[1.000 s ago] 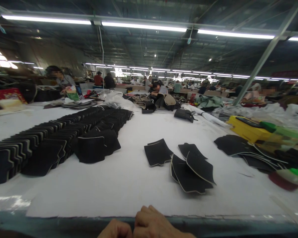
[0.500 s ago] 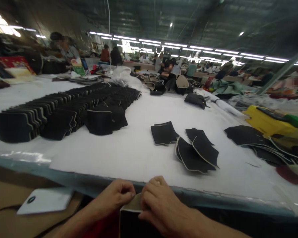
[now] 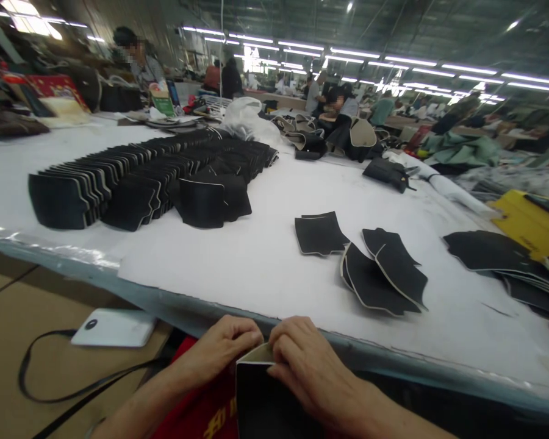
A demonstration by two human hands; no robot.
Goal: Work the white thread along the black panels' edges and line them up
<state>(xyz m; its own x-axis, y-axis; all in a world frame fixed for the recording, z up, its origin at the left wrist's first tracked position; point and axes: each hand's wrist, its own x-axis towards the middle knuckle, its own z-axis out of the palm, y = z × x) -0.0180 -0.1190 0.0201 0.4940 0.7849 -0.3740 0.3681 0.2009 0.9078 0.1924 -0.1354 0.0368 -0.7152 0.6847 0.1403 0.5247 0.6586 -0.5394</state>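
A black piece with a beige inner side (image 3: 268,396) is held upright at the table's near edge, low in the view. My right hand (image 3: 304,363) has its fingers wrapped over the top edge of this piece. My left hand (image 3: 229,344) pinches at its top left corner, thumb and forefinger together. Beyond my hands, a loose group of black pieces with pale edges (image 3: 384,274) lies on the white table top (image 3: 256,268), with a smaller piece (image 3: 320,233) beside it. Long rows of similar black pieces (image 3: 59,198) stand at the left.
More black pieces (image 3: 489,250) and a yellow item (image 3: 526,222) lie at the right. A black pouch (image 3: 387,174) and a clear plastic bag (image 3: 249,119) are farther back. A white device (image 3: 114,327) with a black strap sits at lower left. Other people work in the background.
The view has shifted, so the table items appear farther right and the rows higher. Both hands stay at the black piece, whose dark face now shows more.
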